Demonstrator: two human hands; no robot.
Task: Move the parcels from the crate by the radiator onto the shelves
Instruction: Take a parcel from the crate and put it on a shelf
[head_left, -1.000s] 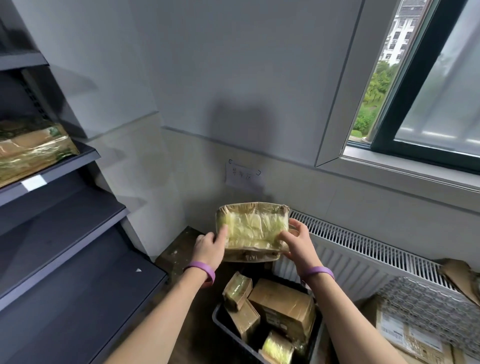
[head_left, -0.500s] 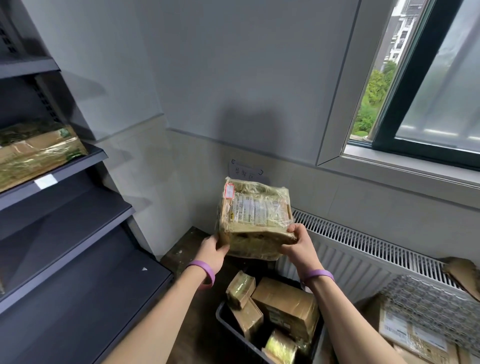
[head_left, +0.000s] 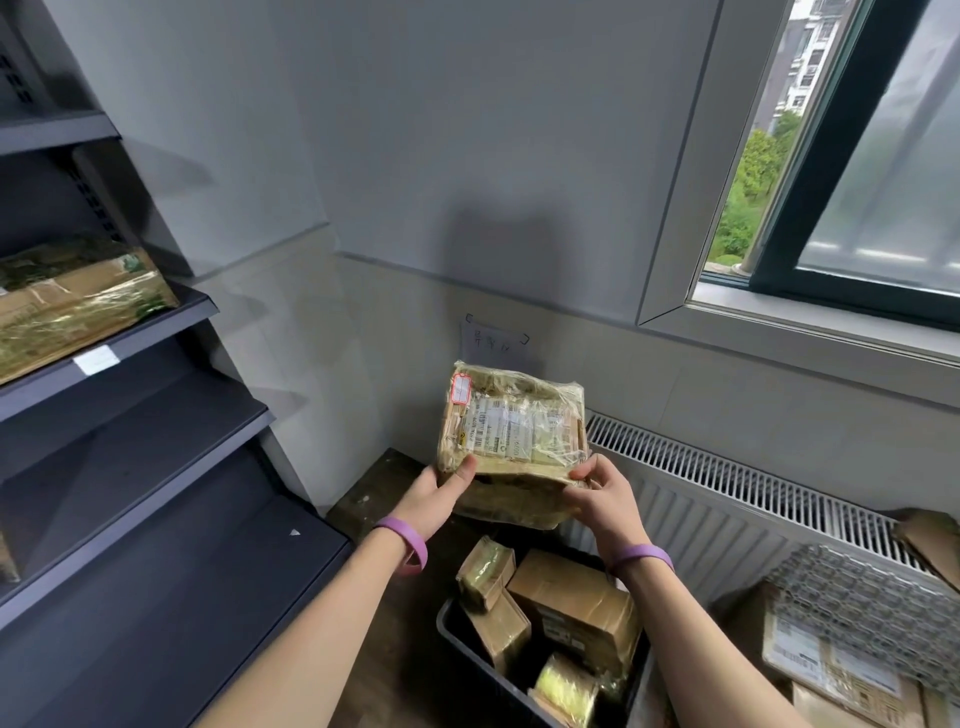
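Dark grey metal shelving unit (head_left: 130, 441) at left, its sloped shelves stepping down toward the viewer; one upper shelf carries a large brown cardboard parcel wrapped in glossy clear film (head_left: 72, 301). Dark-framed window (head_left: 852, 208) at upper right, above a white ribbed panel radiator (head_left: 727, 499). Black plastic crate (head_left: 478, 670) on the floor just beside the radiator, holding several brown cardboard parcels (head_left: 576, 608), some taped in yellowish film. Above the crate, clear of it and not yet on any shelf, is the flat brown parcel bound in yellowed clear tape (head_left: 511, 431). It is grasped at its two near corners: the left hand (head_left: 436, 493) has its thumb on the upper face and its fingers beneath, and the right hand (head_left: 602, 493) pinches the opposite corner; both hands are closed on it. A purple wristband (head_left: 410, 545) shows on each wrist. A second ago the parcel showed only a plain taped face; it has since been turned over, so the white printed shipping label (head_left: 498, 428) and a small red-edged sticker (head_left: 461, 388) now face the camera, much as half a second ago. The hands have moved from the parcel's sides to its lower edge, while its height over the crate is little changed.
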